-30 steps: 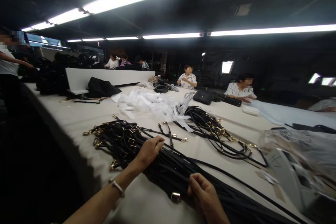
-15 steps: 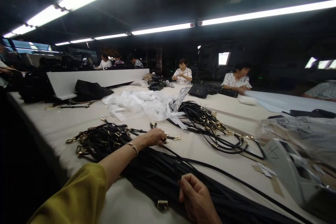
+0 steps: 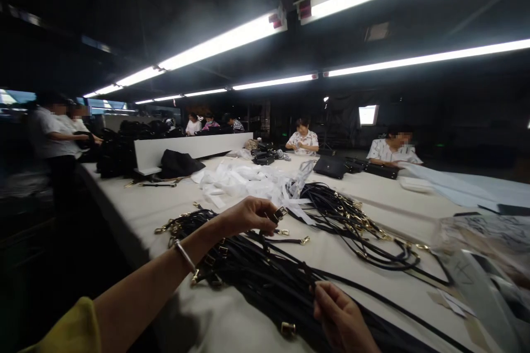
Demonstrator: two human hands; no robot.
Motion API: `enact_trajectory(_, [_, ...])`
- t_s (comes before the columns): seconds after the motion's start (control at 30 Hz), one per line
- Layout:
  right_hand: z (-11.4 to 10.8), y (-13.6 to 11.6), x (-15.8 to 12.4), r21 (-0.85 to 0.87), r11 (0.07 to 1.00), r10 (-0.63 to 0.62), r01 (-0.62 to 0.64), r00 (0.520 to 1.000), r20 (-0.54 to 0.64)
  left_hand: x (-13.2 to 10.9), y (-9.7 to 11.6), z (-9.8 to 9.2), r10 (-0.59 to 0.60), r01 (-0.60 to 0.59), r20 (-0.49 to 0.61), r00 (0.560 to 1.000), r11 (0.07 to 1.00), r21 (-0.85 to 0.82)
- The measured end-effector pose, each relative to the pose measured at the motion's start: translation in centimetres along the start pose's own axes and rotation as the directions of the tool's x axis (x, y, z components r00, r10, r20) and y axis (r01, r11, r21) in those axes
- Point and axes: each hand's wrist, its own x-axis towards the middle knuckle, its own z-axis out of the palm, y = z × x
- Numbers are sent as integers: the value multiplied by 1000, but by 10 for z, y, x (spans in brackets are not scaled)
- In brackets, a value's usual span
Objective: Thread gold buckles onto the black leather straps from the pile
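Raised above a long pile of black straps (image 3: 248, 270), my left hand (image 3: 250, 215) is closed on the buckle end of a black strap. The gold buckle (image 3: 281, 213) sticks out past its fingertips, and a dark piece of strap hangs below them. Lower right, my right hand (image 3: 342, 314) pinches a black strap (image 3: 307, 273) between thumb and fingers. Whether both hands hold one and the same strap I cannot tell. Loose on the pile's near edge lies another gold buckle (image 3: 288, 329). A strap end with a gold clasp (image 3: 305, 240) rests beyond my left hand.
Crumpled white wrapping (image 3: 244, 179) lies mid-table, beside a second heap of straps with gold clasps (image 3: 351, 215). A grey dispenser-like device (image 3: 482, 292) and clear plastic bags (image 3: 488, 242) stand at right. Several people work around the table's far side, near black bags (image 3: 330, 166).
My left hand has lifted off the pile, bringing up a strap end with its gold buckle. My right hand keeps its pinch. The camera view has turned left and tilted up.
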Motion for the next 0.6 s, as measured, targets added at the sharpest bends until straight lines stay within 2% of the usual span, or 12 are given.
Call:
enact_trajectory(0.17, [15,-40,-22,-54,998,-33,38,995,94,-60,46,22,8,-1,40,999,985,-170])
enact_trajectory(0.2, [18,-48,-28,-57,997,-51,57,994,99,-67,52,26,42,-39,11,999,978,-204])
enact_trajectory(0.27, [24,-61,-41,-69,993,-93,99,992,91,-74,64,29,139,-162,-125,982,968,-193])
enact_trajectory(0.33, [29,-71,-52,-96,986,-126,133,989,71,-71,74,26,229,-272,-282,932,954,-125])
enact_trajectory(0.4, [33,-75,-63,-117,982,-146,150,988,48,-63,79,23,244,-308,-355,902,942,-136])
enact_trajectory(0.5, [40,-76,-80,-92,986,-141,141,990,4,-55,78,25,181,-268,-305,935,924,-274])
enact_trajectory(0.6, [48,-71,-97,-44,984,-175,175,984,18,-61,64,44,112,-175,-187,976,913,-368])
